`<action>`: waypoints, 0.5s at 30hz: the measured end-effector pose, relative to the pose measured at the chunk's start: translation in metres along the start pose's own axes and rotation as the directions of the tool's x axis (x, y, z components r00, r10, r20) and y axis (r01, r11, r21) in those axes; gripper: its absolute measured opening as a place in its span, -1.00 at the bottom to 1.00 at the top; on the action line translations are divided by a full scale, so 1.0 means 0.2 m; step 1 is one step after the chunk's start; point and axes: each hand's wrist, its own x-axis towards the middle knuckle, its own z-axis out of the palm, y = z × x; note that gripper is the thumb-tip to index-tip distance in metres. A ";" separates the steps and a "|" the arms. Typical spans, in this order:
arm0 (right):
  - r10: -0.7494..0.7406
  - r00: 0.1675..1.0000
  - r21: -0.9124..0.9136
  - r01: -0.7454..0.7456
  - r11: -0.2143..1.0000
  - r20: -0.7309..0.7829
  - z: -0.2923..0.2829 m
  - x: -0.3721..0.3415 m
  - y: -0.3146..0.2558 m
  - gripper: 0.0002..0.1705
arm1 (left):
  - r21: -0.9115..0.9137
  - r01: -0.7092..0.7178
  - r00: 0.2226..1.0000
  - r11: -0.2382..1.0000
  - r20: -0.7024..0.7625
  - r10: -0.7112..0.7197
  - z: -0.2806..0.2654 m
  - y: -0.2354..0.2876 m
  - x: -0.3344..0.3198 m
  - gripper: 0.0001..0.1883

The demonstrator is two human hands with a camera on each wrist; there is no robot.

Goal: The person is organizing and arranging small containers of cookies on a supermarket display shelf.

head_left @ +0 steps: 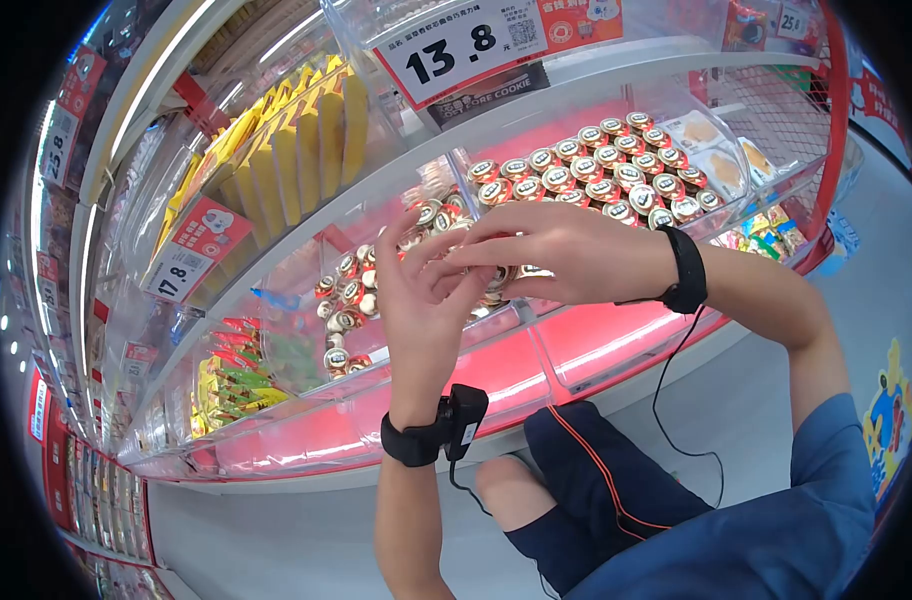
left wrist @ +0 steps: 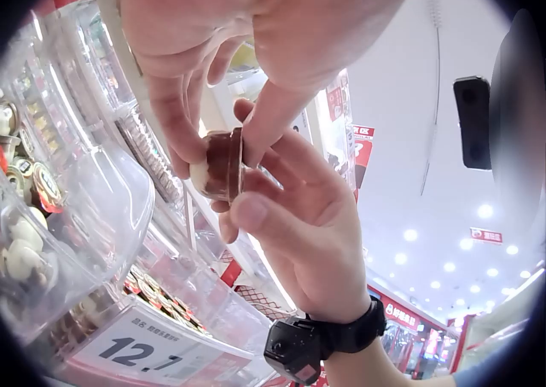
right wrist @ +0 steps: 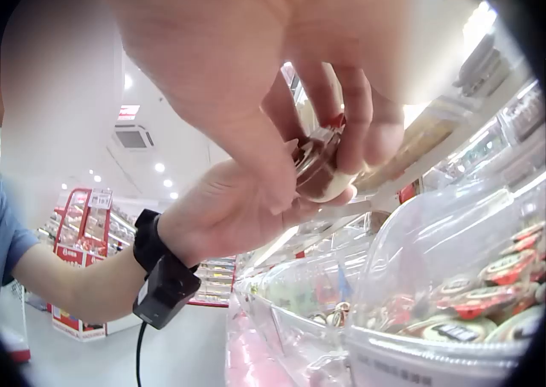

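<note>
A small brown-and-white snack cup [left wrist: 222, 165] with a flat lid rim is held between both hands, above the shelf bins. The left hand [head_left: 424, 320] has its thumb at the lid side and fingertips against the cup's pale base in the left wrist view. Fingers of the right hand [head_left: 586, 255] curl round the same cup [right wrist: 320, 172], seen in the right wrist view, with some red near its top. From the head view the hands largely hide it. Many similar round-lidded cups [head_left: 628, 175] fill the clear bins just behind the hands.
Yellow packets [head_left: 301, 150] stand in a bin at upper left, near price signs [head_left: 461, 55] along the shelf. Green and red packets [head_left: 238, 385] lie lower left. The person's knee [head_left: 516, 490] is close to the shelf's pink lower front. A cable hangs from each wrist camera.
</note>
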 end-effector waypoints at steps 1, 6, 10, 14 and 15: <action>0.083 0.995 0.029 -0.085 0.996 0.058 -0.01 0.00 -0.01 -0.40 | 0.012 0.016 1.000 1.000 -0.006 -0.016 0.00 0.00 0.00 -0.27; 0.427 0.894 -0.067 -0.421 0.904 0.140 -0.06 -0.01 0.00 -0.43 | 0.126 -0.020 1.000 0.992 0.000 0.020 -0.10 -0.06 0.02 -0.60; 0.668 0.738 0.025 -0.672 0.740 0.095 -0.14 -0.09 0.17 -0.44 | 0.612 0.080 0.997 0.787 -0.066 -0.050 -0.40 -0.24 0.06 -0.73; 0.749 0.643 -0.005 -0.758 0.652 0.161 -0.16 -0.14 0.30 -0.38 | 0.852 0.259 0.941 0.455 -0.116 -0.319 -0.45 -0.32 0.07 -0.65; 0.754 0.635 -0.012 -0.764 0.646 0.171 -0.16 -0.14 0.32 -0.37 | 0.877 0.310 0.906 0.366 -0.157 -0.393 -0.43 -0.32 0.08 -0.62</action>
